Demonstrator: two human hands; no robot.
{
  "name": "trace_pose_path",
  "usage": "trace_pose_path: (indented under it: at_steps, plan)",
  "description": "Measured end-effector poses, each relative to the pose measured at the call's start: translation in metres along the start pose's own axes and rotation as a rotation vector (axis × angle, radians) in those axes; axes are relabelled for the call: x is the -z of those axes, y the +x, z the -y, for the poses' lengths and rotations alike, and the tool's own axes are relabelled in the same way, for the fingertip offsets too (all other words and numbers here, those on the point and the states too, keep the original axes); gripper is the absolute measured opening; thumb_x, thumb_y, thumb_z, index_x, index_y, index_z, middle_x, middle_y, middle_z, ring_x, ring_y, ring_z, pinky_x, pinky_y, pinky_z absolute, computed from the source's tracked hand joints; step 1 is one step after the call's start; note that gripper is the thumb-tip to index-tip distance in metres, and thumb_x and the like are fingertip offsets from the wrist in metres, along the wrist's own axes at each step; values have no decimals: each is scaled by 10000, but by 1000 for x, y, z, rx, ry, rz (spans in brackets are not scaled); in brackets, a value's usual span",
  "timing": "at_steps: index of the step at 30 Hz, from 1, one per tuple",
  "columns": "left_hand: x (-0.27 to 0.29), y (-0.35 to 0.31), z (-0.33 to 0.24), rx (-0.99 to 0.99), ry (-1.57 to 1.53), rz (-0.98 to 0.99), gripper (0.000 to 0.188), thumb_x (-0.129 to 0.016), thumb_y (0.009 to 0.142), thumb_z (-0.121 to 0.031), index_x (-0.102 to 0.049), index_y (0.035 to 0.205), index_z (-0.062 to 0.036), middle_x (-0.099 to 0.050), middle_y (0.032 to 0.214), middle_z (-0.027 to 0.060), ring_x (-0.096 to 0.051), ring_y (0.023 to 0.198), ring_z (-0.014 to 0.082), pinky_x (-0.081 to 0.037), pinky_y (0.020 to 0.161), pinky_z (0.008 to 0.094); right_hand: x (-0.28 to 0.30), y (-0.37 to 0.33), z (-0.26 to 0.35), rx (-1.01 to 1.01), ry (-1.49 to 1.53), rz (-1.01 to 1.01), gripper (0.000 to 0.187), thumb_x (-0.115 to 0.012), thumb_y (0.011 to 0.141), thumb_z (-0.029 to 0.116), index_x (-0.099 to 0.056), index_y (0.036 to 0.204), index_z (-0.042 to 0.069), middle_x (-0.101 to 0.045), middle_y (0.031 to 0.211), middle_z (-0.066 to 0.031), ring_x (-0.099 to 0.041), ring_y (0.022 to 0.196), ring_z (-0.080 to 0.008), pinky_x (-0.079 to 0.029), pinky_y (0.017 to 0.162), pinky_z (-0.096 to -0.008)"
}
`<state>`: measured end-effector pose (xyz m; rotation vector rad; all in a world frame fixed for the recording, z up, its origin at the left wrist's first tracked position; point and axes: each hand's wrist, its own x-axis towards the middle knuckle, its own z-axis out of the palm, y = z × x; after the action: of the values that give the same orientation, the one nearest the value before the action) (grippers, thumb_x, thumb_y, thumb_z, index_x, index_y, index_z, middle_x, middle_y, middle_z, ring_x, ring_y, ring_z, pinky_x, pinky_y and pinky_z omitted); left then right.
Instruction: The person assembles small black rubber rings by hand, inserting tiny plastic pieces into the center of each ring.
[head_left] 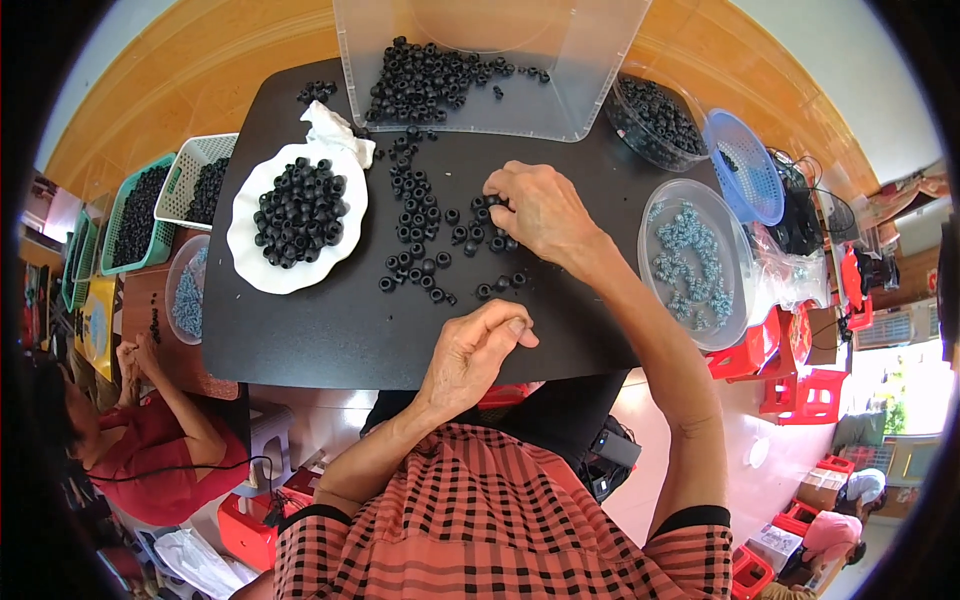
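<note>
My right hand (540,208) reaches over the dark table (300,340), fingers curled down and pinched at a small black round part (492,200); the hand hides part of the grip. Beside its fingertips lie several more loose black parts (452,216) with holes in them, forming a scattered trail. Close to the table's near edge is my left hand (475,350), its fingers folded and the thumb pressed against them. Whatever it may hold is hidden. A white scalloped plate (240,235) heaped with the same black parts stands left of the trail.
Along the far edge sits a clear plastic bin (480,122) with black parts. To the right are a clear bowl (640,150), a blue basket (765,190) and a clear tub (655,270) of small blue pieces. A person (150,450) works at the left near a green basket (160,245).
</note>
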<state>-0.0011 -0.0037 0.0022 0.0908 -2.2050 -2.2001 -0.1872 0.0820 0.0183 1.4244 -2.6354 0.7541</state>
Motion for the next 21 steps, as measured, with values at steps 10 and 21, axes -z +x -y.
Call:
trace_pose_path:
  at_steps: [10, 21]
  plan:
    - [1, -1, 13, -129, -283, -81, 132, -498, 970, -68, -597, 1009, 11, -656, 855, 59, -598, 791, 83, -472, 778, 230, 14, -29, 25, 76, 278, -196, 223, -685, 699, -10, -648, 917, 20, -577, 746, -84, -579, 626, -206, -487, 617, -329]
    - [5, 7, 4, -53, -264, -184, 254, -591, 940, -71, -559, 1180, 6, -584, 862, -8, -533, 799, 45, -451, 729, 188, 6, -91, 71, 84, 384, -414, 271, -664, 718, -79, -655, 971, 19, -636, 870, -73, -602, 703, -164, -498, 635, -269]
